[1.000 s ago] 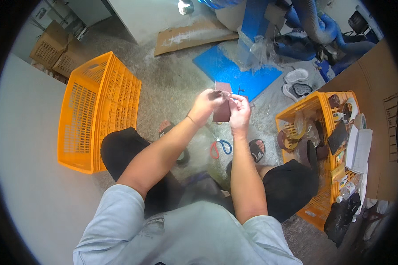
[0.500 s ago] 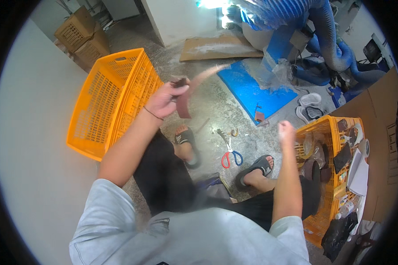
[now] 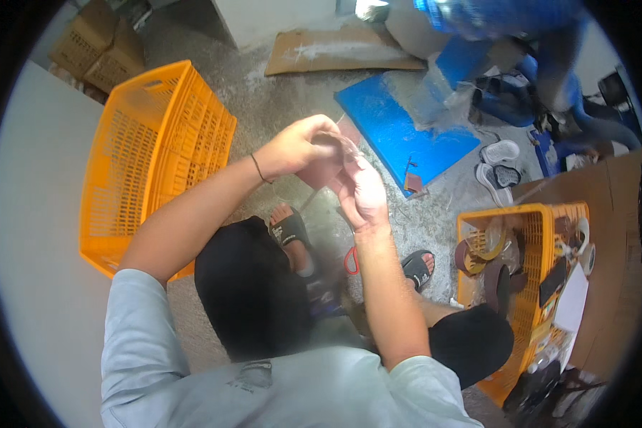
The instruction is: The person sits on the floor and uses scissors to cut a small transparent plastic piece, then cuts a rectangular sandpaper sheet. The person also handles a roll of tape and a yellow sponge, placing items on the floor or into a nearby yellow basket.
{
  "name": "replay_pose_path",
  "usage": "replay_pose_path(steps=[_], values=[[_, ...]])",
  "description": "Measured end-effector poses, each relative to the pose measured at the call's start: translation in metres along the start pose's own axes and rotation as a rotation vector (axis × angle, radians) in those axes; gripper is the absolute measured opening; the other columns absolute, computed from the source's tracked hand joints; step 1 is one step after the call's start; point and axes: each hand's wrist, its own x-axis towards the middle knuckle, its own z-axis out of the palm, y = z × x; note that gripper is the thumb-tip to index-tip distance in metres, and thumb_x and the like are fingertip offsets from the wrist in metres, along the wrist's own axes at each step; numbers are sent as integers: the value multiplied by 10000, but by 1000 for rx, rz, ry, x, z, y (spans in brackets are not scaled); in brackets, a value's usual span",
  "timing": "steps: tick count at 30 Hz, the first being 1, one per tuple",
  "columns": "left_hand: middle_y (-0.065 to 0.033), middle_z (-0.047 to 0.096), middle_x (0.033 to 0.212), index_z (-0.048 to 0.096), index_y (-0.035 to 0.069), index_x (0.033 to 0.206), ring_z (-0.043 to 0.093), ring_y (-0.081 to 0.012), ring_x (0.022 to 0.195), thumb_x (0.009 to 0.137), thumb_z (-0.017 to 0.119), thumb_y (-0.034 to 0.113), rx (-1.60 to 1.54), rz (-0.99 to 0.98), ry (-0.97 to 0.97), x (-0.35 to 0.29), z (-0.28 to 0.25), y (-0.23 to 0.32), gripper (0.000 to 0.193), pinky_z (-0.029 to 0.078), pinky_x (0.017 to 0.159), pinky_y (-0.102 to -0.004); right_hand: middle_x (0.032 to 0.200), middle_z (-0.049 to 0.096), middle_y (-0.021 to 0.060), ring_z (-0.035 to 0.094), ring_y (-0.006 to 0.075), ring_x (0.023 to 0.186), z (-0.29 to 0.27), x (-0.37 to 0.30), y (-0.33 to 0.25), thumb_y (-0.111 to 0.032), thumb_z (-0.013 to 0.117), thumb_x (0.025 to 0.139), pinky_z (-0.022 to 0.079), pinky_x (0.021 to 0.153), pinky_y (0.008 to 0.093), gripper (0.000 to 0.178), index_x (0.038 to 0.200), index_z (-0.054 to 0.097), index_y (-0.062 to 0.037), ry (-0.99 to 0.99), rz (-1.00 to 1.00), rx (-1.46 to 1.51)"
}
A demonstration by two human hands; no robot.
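A reddish-brown strip that looks like sandpaper (image 3: 322, 172) is bent between my two hands, above the floor in front of my knees. My left hand (image 3: 297, 147) grips it from the left, thumb and fingers closed. Fingers curled, my right hand (image 3: 367, 191) holds the strip from the other side. The part inside the hands is hidden. Below my right wrist shows a red handle loop of the scissors (image 3: 351, 261) on the floor; my forearm covers the rest.
Orange crates (image 3: 185, 75) stand on the left. An orange crate (image 3: 471, 212) on the right holds tape rolls and brown strips. A blue board (image 3: 435, 151) lies ahead with a small brown piece (image 3: 413, 182) at its edge, near white shoes (image 3: 499, 151). Cardboard (image 3: 342, 55) lies behind.
My right hand has come left and up from beside the right crate to meet the strip. My left hand has moved right with it. The view has shifted slightly.
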Motion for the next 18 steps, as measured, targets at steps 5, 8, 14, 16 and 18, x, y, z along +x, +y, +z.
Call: replay_pose_path(steps=[5, 8, 14, 16, 18], values=[[-59, 588, 1069, 569, 26, 1141, 547, -131, 1007, 915, 744, 312, 257, -44, 196, 12, 1, -89, 404, 465, 891, -308, 1081, 674, 69, 678, 184, 909, -24, 35, 44, -121, 613, 962, 572, 729, 290, 253, 1197, 617, -31, 175, 81, -212], [-113, 559, 1100, 556, 1, 1141, 558, -192, 1020, 923, 710, 233, 119, -45, 309, 9, 13, -145, 354, 464, 901, -337, 1040, 677, 67, 665, 153, 801, -46, 48, 76, -53, 639, 934, 560, 663, 259, 212, 1141, 612, -17, 320, 165, -240], [-221, 518, 1206, 498, -27, 1213, 548, -387, 1139, 900, 627, 135, 390, 1, 538, -3, 23, -213, 376, 455, 972, -432, 1051, 696, 95, 679, 157, 867, -75, 74, 116, -39, 613, 954, 580, 714, 291, 140, 1092, 588, -31, 353, 154, -300], [-231, 507, 1242, 477, -22, 1245, 541, -383, 1170, 920, 623, 158, 366, -20, 495, -8, 32, -225, 399, 448, 991, -420, 1008, 705, 92, 660, 137, 805, -80, 79, 121, 10, 603, 934, 540, 668, 259, 106, 1029, 576, -28, 352, 150, -281], [-231, 494, 1294, 458, -20, 1279, 526, -349, 1208, 953, 612, 213, 148, -37, 464, -13, 35, -236, 429, 426, 1013, -408, 1015, 705, 97, 669, 142, 836, -83, 81, 123, 10, 595, 938, 544, 712, 262, 98, 1029, 578, -20, 373, 195, -293]])
